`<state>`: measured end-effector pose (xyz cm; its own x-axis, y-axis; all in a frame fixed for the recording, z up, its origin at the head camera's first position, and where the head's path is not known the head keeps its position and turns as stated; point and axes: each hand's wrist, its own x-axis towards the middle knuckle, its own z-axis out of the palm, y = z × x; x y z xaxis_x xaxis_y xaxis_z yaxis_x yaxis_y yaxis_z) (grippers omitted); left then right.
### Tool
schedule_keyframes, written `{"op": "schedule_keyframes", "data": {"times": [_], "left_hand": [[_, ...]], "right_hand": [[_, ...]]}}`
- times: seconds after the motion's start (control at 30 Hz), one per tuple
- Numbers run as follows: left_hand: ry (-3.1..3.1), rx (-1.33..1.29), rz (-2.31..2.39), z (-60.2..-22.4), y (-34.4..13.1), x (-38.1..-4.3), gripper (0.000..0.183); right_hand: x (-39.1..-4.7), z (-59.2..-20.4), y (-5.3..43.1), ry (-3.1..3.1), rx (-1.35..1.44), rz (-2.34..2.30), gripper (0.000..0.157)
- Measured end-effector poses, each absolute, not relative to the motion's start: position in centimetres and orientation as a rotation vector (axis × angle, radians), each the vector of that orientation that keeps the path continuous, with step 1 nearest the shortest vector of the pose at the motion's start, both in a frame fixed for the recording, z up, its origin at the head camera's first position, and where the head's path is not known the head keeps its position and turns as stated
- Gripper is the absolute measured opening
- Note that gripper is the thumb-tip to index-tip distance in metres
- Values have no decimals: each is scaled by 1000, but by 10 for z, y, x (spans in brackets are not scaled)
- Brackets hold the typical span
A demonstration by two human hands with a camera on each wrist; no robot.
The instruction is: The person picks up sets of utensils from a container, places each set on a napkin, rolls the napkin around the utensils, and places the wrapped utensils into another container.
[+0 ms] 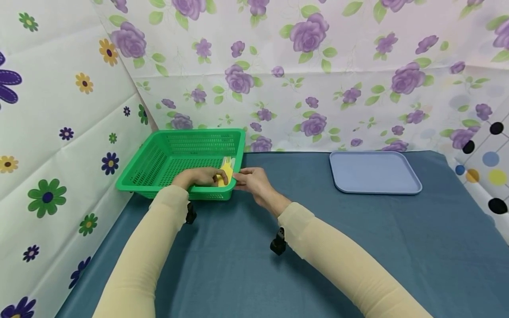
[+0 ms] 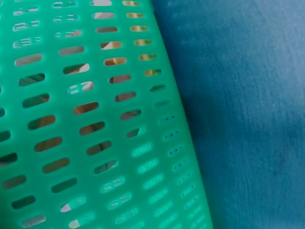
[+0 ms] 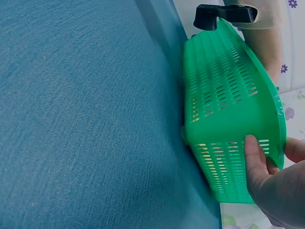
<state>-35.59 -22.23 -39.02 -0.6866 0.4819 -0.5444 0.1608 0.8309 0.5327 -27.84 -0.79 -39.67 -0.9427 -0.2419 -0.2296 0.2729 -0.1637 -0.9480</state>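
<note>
A green perforated basket (image 1: 188, 152) stands at the left of the table. Inside its right end, my left hand (image 1: 203, 176) reaches over the near rim, fingers curled at a yellow fork (image 1: 227, 164) whose tines point away from me. Beside the fork is a pale utensil end (image 1: 233, 162), mostly hidden. My right hand (image 1: 256, 183) pinches the basket's right rim near its front corner; the right wrist view shows this hand (image 3: 281, 186) with fingers on both sides of the rim. Through the slots of the basket wall (image 2: 100, 138) in the left wrist view, bits of yellow and skin show.
A pale blue rectangular tray (image 1: 375, 172) lies at the back right of the dark blue tablecloth (image 1: 246, 260). Flowered sheets (image 1: 278, 88) hang behind and at both sides, and the basket stands close to the left one.
</note>
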Motion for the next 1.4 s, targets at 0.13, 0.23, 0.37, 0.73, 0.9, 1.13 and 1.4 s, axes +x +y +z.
{"op": "schedule_keyframes", "data": {"times": [0.13, 0.23, 0.37, 0.73, 0.9, 1.13, 1.4], "left_hand": [[2294, 467, 609, -388, -223, -354, 33], [2284, 453, 654, -387, -226, -354, 36], [2265, 438, 717, -384, -229, -353, 36], [2241, 396, 815, -375, -232, -351, 31], [2234, 377, 858, -373, -232, -351, 28], [2241, 361, 908, -371, -233, -349, 32], [2290, 387, 955, -369, -231, -349, 33]], "right_hand": [[-279, -397, -8, 1776, 31, -2167, 42], [-279, -397, -8, 1778, 27, -2168, 42], [-278, -396, -8, 1779, 25, -2173, 41], [-278, -397, -9, 1790, 20, -2166, 44], [-278, -397, -8, 1801, 24, -2164, 44], [-279, -397, -8, 1805, 23, -2151, 45], [-280, -396, -5, 1819, 15, -2110, 48]]}}
